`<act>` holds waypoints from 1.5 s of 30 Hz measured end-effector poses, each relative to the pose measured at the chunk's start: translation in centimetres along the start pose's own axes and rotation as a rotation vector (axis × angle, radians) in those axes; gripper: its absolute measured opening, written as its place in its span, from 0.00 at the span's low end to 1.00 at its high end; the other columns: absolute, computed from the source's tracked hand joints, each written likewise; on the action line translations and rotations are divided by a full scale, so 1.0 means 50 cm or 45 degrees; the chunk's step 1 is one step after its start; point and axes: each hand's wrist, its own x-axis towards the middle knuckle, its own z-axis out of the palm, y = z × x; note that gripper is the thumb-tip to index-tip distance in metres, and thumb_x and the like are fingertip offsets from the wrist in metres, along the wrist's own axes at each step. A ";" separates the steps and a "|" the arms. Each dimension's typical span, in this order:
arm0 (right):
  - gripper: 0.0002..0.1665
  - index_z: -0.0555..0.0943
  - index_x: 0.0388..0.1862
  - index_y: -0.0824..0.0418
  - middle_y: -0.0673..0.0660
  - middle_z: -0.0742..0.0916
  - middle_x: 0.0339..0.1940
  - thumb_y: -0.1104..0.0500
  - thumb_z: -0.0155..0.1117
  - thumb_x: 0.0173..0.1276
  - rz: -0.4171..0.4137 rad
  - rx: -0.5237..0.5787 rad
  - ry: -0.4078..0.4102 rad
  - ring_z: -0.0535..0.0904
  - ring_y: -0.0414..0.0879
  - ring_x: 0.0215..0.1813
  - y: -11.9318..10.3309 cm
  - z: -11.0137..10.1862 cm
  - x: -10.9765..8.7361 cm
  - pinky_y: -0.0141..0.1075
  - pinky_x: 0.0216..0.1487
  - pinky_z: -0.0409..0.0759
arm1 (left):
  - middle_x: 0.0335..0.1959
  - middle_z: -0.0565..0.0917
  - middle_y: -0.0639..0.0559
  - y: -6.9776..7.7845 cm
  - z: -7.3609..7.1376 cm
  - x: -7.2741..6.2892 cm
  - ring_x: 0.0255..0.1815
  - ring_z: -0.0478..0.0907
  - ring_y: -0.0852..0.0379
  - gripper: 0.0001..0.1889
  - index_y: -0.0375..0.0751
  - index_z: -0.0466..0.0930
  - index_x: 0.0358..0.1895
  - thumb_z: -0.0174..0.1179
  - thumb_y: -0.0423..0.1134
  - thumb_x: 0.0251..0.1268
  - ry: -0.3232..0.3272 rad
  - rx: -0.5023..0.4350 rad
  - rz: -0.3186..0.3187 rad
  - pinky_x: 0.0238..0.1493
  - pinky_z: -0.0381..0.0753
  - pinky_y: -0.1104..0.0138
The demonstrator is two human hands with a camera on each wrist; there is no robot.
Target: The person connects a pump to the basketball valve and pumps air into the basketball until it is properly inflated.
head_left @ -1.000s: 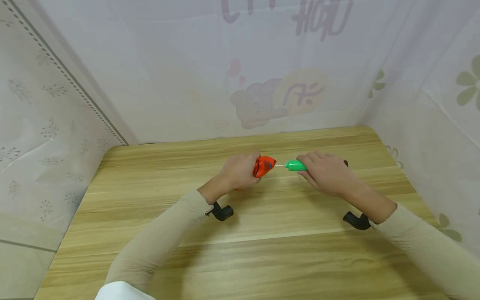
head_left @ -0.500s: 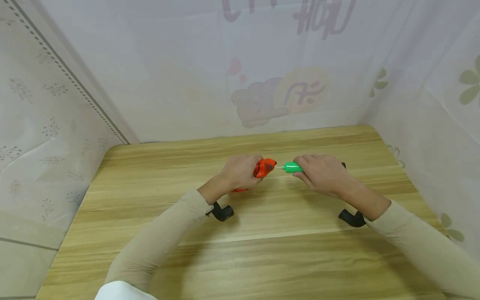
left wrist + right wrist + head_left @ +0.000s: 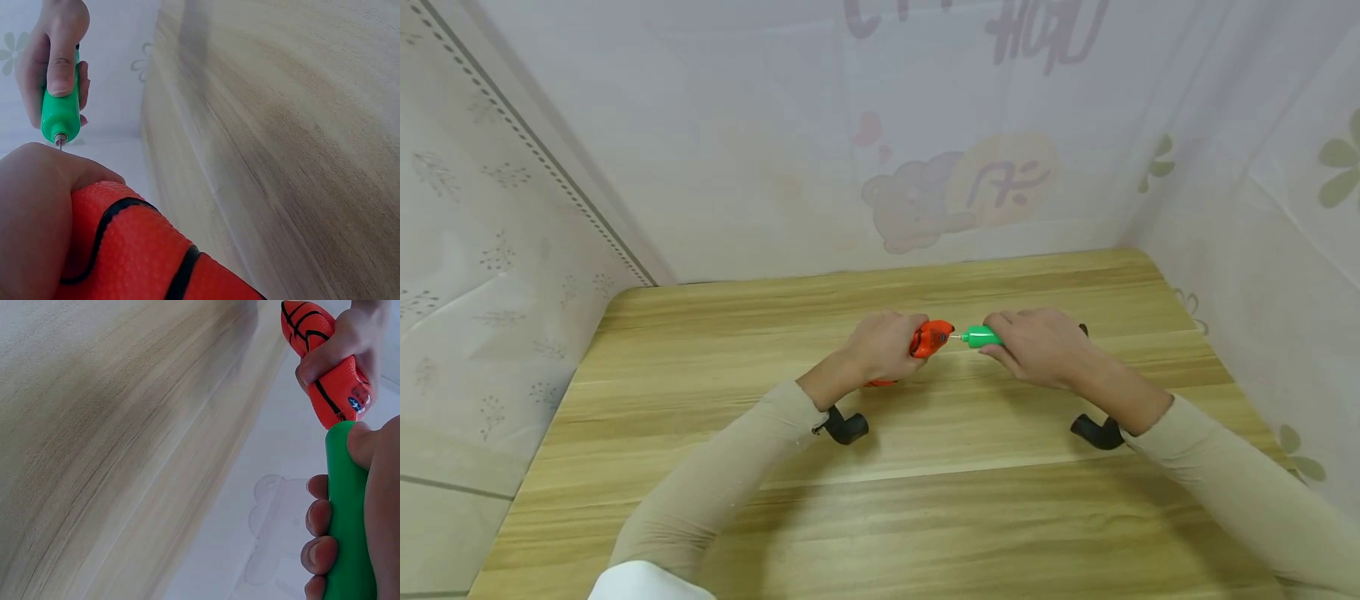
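My left hand (image 3: 883, 343) grips a limp, folded, orange-red basketball (image 3: 932, 338) with black lines, squeezing it around its middle. A dented end with a small blue mark sticks out of the fist toward the right. My right hand (image 3: 1041, 346) holds a green ball pump (image 3: 981, 337), its fingers wrapped round the barrel and its thumb along the side, as the right wrist view shows. A thin metal needle (image 3: 957, 337) runs from the pump's nozzle to the ball's dented end. Only a short length of needle shows between them; its tip is hidden at the ball.
Both hands are above a wood-grain table (image 3: 880, 517). A pale printed cloth (image 3: 760, 167) hangs behind the table and along its sides. Black curved mounts (image 3: 846, 427) sit at both wrists.
My right hand has moved slightly left with the pump, so the visible stretch of needle has become shorter. The left hand and the ball have shifted only slightly.
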 end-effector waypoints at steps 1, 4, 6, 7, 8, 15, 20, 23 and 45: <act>0.19 0.76 0.43 0.61 0.48 0.74 0.25 0.45 0.58 0.78 0.002 0.003 -0.005 0.65 0.39 0.21 0.000 0.000 0.001 0.32 0.22 0.67 | 0.23 0.74 0.56 0.000 0.000 0.000 0.23 0.72 0.58 0.09 0.47 0.74 0.37 0.66 0.42 0.63 0.000 -0.002 0.002 0.24 0.71 0.67; 0.19 0.76 0.42 0.62 0.48 0.74 0.24 0.45 0.59 0.77 0.007 0.004 -0.013 0.65 0.39 0.21 -0.001 -0.001 0.005 0.32 0.21 0.67 | 0.23 0.75 0.56 0.002 -0.002 0.000 0.23 0.73 0.58 0.09 0.46 0.74 0.37 0.66 0.42 0.63 -0.002 -0.001 0.005 0.25 0.72 0.67; 0.18 0.76 0.43 0.62 0.48 0.74 0.24 0.46 0.61 0.76 0.010 0.008 -0.021 0.65 0.39 0.20 -0.003 -0.001 0.008 0.33 0.21 0.67 | 0.24 0.75 0.56 0.003 -0.003 0.000 0.23 0.73 0.58 0.09 0.46 0.74 0.37 0.66 0.42 0.63 -0.005 -0.002 0.009 0.25 0.72 0.68; 0.18 0.76 0.43 0.62 0.48 0.75 0.24 0.46 0.62 0.76 0.010 0.010 -0.025 0.66 0.40 0.20 -0.003 -0.001 0.009 0.33 0.21 0.67 | 0.24 0.76 0.56 0.004 -0.003 0.001 0.23 0.73 0.58 0.09 0.46 0.74 0.38 0.66 0.42 0.63 -0.009 0.000 0.013 0.25 0.73 0.68; 0.19 0.76 0.43 0.62 0.48 0.75 0.25 0.46 0.62 0.75 0.012 0.013 -0.032 0.66 0.40 0.20 -0.004 -0.001 0.011 0.33 0.21 0.67 | 0.24 0.76 0.57 0.005 -0.003 0.001 0.23 0.73 0.59 0.09 0.47 0.75 0.38 0.66 0.42 0.63 -0.013 0.002 0.018 0.26 0.73 0.68; 0.19 0.76 0.42 0.61 0.47 0.74 0.24 0.45 0.61 0.76 0.012 0.030 -0.060 0.64 0.39 0.19 -0.008 0.004 0.020 0.33 0.20 0.66 | 0.25 0.75 0.56 0.013 -0.004 0.002 0.25 0.72 0.59 0.11 0.47 0.74 0.38 0.68 0.43 0.61 -0.042 -0.011 0.026 0.26 0.71 0.69; 0.19 0.75 0.41 0.60 0.47 0.71 0.21 0.44 0.61 0.75 0.034 0.051 -0.054 0.63 0.40 0.19 -0.012 0.007 0.026 0.33 0.20 0.62 | 0.24 0.74 0.56 0.016 -0.005 0.005 0.23 0.70 0.59 0.11 0.47 0.72 0.38 0.67 0.42 0.62 -0.036 -0.042 0.024 0.24 0.69 0.69; 0.20 0.74 0.41 0.62 0.48 0.70 0.20 0.45 0.62 0.75 0.054 0.083 -0.053 0.63 0.41 0.18 -0.016 0.006 0.028 0.32 0.20 0.61 | 0.24 0.73 0.56 0.016 -0.005 0.006 0.23 0.70 0.60 0.11 0.47 0.72 0.38 0.67 0.42 0.62 -0.034 -0.058 0.015 0.24 0.69 0.69; 0.29 0.73 0.64 0.65 0.59 0.87 0.46 0.56 0.70 0.68 0.108 0.242 -0.032 0.84 0.49 0.38 -0.010 0.009 0.011 0.45 0.35 0.84 | 0.31 0.78 0.57 0.003 -0.029 0.009 0.29 0.77 0.58 0.22 0.48 0.73 0.49 0.71 0.52 0.60 0.044 0.190 -0.044 0.27 0.77 0.63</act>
